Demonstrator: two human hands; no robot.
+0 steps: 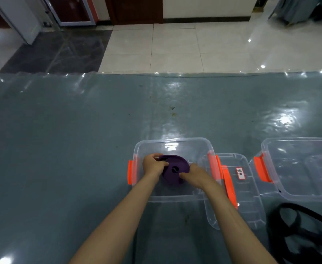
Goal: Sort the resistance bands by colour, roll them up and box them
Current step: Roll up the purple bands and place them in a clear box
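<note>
left hand (153, 163): we see it inside the clear box, fingers curled round the left edge of the rolled purple band, thumb across its top.
purple band (175, 169): coiled into a flat disc, sitting in the left clear box (172, 142); whether it rests on the floor of the box or hangs just above it, we can't tell.
right hand (193, 175): fingers curled onto the right edge of the same roll, so both hands hold it.
box clips: orange latches (131, 172) on both ends, hanging loose.
lid (238, 189): off, lying just right of the box, partly tucked against it, with a small handwritten label (240, 173) we can't read.
second box (301, 168): clear, lidless, to the right, looks to hold nothing, though its right part is cut off.
black bands (299, 231): loose tangle on the grey mat (61, 140) near the bottom right, unrolled.
done: we judge purple is rolled and all but boxed.
left: release the roll, then roll and box the black ones, presumably in the second box; lids on if needed.
risk: the coil may spring open once we let go.
</note>
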